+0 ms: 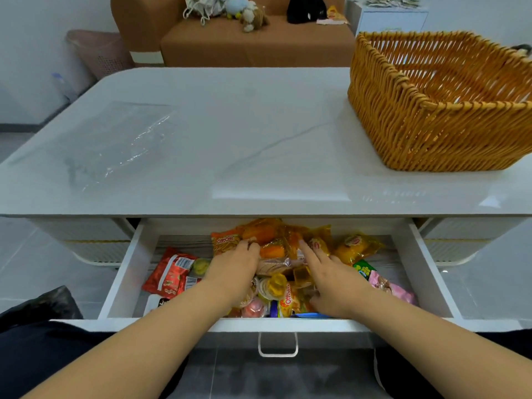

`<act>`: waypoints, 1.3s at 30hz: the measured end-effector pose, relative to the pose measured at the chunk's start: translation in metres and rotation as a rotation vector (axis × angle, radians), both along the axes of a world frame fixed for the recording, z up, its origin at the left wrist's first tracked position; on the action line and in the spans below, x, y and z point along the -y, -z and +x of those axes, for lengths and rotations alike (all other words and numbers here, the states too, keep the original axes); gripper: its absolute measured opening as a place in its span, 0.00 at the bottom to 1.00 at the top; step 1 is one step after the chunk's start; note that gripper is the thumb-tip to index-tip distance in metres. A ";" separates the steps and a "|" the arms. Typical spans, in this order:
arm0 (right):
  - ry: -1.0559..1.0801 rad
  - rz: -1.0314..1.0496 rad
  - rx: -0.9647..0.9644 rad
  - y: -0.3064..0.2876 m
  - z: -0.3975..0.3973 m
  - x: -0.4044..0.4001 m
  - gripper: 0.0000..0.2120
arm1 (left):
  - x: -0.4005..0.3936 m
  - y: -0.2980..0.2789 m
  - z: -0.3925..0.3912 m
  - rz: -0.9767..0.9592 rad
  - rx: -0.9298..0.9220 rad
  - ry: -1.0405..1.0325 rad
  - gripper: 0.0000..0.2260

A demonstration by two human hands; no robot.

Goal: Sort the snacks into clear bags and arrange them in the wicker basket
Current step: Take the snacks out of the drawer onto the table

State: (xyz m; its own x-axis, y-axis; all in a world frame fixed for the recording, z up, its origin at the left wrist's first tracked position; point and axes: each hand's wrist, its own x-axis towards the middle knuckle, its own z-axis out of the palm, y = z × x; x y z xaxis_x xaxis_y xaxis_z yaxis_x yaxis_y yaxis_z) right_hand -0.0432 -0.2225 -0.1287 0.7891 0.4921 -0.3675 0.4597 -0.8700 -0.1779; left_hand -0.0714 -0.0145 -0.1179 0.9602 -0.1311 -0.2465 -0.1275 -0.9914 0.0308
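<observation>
Reaching into the open drawer (pixel 129 272) at lower centre, the left hand (pixel 234 264) curls its fingers round orange snacks (pixel 276 240); the right hand (pixel 331 272) rests, fingers straight. Best gather one kind together. Clear bags (pixel 115 139) lie left on the table (pixel 259 125); wicker basket (pixel 431 110) upper right.

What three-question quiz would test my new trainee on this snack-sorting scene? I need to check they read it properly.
1. True or false: the basket already holds snacks.
2. Where are the snacks? A) tabletop B) open drawer C) sofa
3. Fill in: the clear bags lie on the table's ____ side.

Key: 1 false, it looks empty. 2 B; both the left hand and right hand are in it, on the pile. 3 left.
</observation>
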 end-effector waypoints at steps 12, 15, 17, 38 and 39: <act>-0.056 -0.117 0.143 -0.023 0.005 0.000 0.20 | -0.008 -0.002 0.000 0.218 -0.077 0.168 0.19; -0.011 0.018 0.105 -0.050 0.011 0.002 0.14 | -0.014 -0.007 0.007 0.140 -0.082 0.107 0.16; 0.057 0.176 0.012 -0.074 0.019 0.009 0.10 | -0.022 -0.017 0.011 0.053 -0.114 0.053 0.15; 1.239 1.395 -0.089 -0.076 0.186 -0.055 0.18 | -0.054 -0.112 0.022 -0.587 -0.267 -0.244 0.16; 1.204 1.318 -0.051 -0.083 0.183 -0.057 0.22 | -0.055 -0.113 0.021 -0.639 -0.283 -0.262 0.16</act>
State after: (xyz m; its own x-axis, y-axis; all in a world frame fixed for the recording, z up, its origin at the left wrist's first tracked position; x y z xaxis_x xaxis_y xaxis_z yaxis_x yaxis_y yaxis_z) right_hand 0.1398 -0.1659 -0.0461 0.9015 -0.3303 -0.2796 -0.2874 0.0260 -0.9574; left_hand -0.0500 0.0410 -0.0048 0.8907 -0.1069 -0.4418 0.2093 -0.7663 0.6074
